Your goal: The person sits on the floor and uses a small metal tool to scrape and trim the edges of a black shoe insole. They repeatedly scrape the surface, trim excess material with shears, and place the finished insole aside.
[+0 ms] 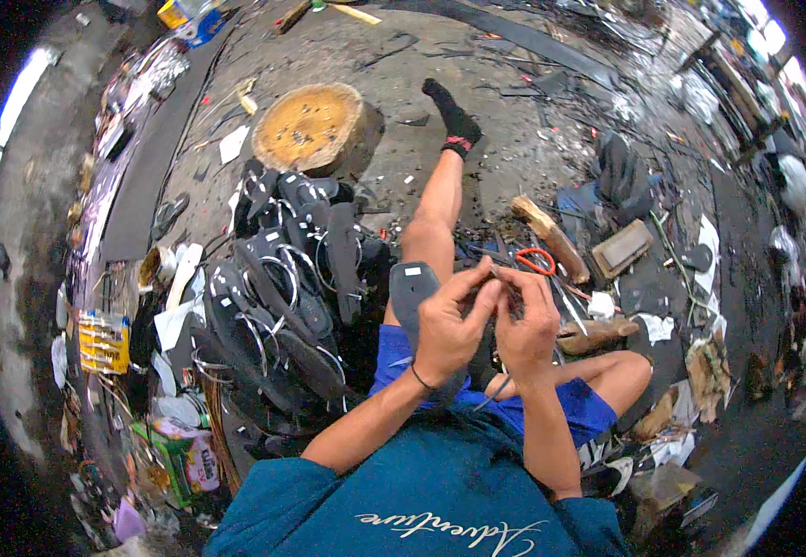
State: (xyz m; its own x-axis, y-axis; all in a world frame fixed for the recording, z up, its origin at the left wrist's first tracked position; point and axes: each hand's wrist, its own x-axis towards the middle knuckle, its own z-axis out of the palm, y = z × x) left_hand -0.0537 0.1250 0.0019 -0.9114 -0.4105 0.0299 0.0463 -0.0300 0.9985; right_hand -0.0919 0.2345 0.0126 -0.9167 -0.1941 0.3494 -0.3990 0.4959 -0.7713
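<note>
My left hand (456,325) and my right hand (526,327) meet above my lap, thumbs and fingertips pinched together. Whatever sits between the fingertips is too small to make out. Just left of my left hand, a black sandal sole (411,286) with a small white label rests on my thigh, partly hidden by that hand. Beyond my right hand lies a tool with a red looped handle (537,261), probably scissors. To my left is a heap of black flip-flops (278,306), several of them with thin white straps or ties.
A round wooden stump (310,127) stands ahead on the left. Wood pieces (552,237) and a flat block (622,249) lie to the right. A yellow container (104,342) and a green-and-pink package (180,457) sit far left. Scraps and dark strips litter the floor.
</note>
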